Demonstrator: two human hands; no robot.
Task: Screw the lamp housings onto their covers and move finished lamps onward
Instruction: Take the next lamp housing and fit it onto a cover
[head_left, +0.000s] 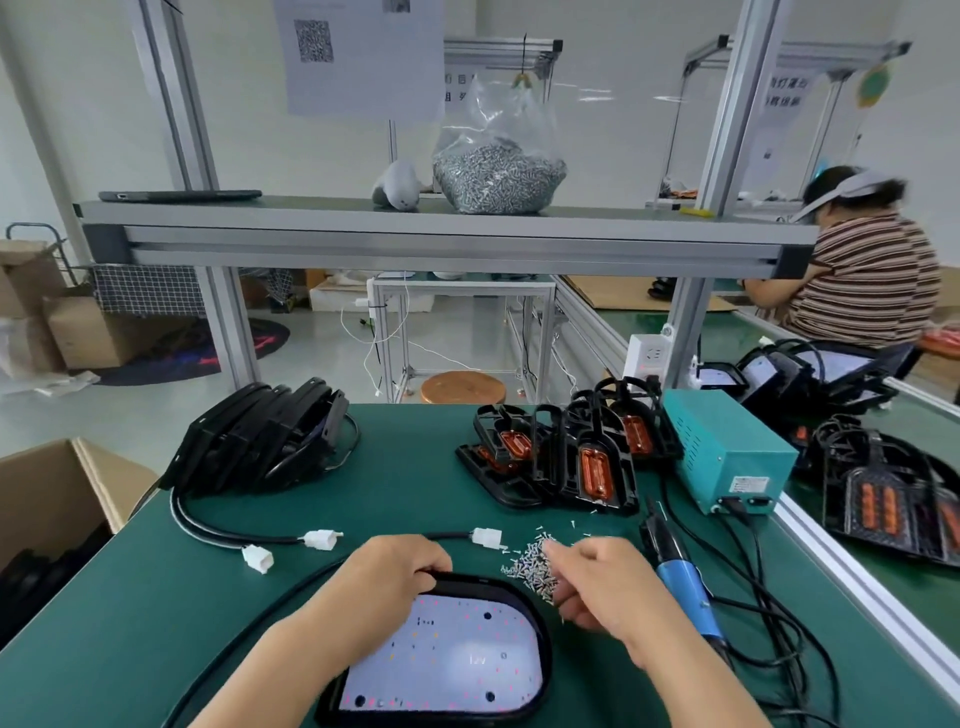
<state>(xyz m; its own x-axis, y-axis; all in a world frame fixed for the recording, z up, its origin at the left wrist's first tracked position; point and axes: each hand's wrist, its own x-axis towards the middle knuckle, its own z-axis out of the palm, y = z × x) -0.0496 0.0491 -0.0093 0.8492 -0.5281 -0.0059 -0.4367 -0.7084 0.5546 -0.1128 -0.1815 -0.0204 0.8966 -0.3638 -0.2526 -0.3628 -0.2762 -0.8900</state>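
Lamp housing (441, 654) laid flat at the near edge of the green table (156, 597).
Its black D-shaped rim, framing a white LED board, is gripped by the left hand (389, 577); the right hand (602, 587) is curled over loose screws (527, 564), and its pinch cannot be told.

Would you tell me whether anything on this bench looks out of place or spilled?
The screws lie loose in a heap on the mat, strays scattered toward the black parts. A grey plush toy on the shelf beside the screw bag looks unrelated to the work.

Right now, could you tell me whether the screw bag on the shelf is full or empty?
Partly full: screws fill the lower part of the bag; the clear plastic above them is slack and empty.
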